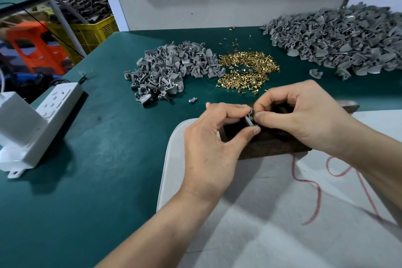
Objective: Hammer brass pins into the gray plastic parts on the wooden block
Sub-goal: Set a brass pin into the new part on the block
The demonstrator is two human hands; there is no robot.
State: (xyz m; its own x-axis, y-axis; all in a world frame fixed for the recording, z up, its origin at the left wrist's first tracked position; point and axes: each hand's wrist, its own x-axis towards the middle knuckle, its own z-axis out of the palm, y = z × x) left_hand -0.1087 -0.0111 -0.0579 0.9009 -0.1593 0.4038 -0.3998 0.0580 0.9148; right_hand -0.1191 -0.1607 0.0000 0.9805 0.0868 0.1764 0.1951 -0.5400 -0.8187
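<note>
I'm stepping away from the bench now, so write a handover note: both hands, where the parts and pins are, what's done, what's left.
Left hand pinches one gray part over the wooden block; right hand pinches the same part from the other side.
Brass pins lie heaped behind the block, a small pile of gray parts to their left, a big pile at far right.
Done: one part picked up; whether a pin sits in it is hidden by fingers.
Left: set it on the block and hammer the pin in. No hammer plainly in view.
</note>
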